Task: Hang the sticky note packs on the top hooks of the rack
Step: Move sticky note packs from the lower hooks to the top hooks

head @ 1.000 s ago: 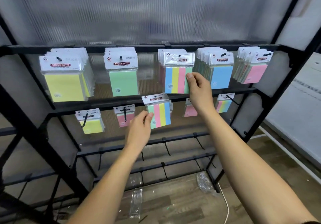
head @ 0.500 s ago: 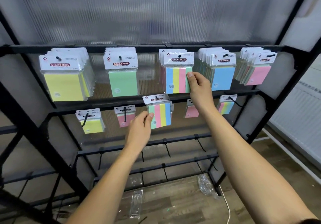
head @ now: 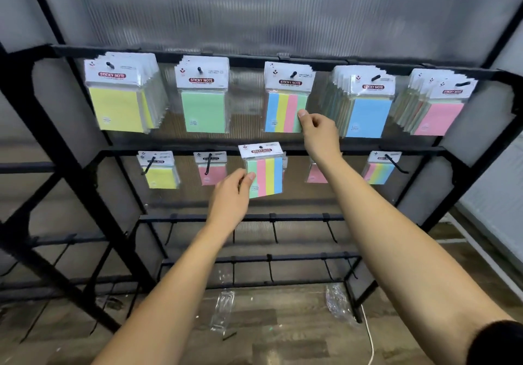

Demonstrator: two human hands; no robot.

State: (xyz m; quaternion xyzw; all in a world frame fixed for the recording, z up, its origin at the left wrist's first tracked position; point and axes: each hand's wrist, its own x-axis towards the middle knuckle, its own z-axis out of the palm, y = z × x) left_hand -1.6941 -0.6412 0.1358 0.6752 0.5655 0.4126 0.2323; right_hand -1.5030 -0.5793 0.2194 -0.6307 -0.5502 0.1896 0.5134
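A black rack (head: 283, 60) carries sticky note packs on its top hooks: yellow (head: 116, 109), green (head: 202, 109), striped (head: 283, 111), blue (head: 368, 115) and pink (head: 441, 118). My right hand (head: 318, 132) pinches the lower right corner of the striped pack hanging on the middle top hook. My left hand (head: 235, 192) grips the lower left corner of a second striped pack (head: 264, 172) at the second rail's middle; its hook is hidden. Small packs hang along the second row: yellow (head: 160, 172), pink (head: 210, 169), another pink (head: 315, 175), striped (head: 380, 167).
Two lower rails (head: 254, 218) carry bare hooks. Clear plastic wrappers (head: 223, 308) and a white cable (head: 369, 336) lie on the wooden floor under the rack. A ribbed translucent panel (head: 254, 5) backs the rack. A black diagonal frame bar (head: 70, 166) stands at the left.
My view has tilted slightly. Both hands keep their hold on the two striped packs, and the top striped pack has settled straighter on its hook.
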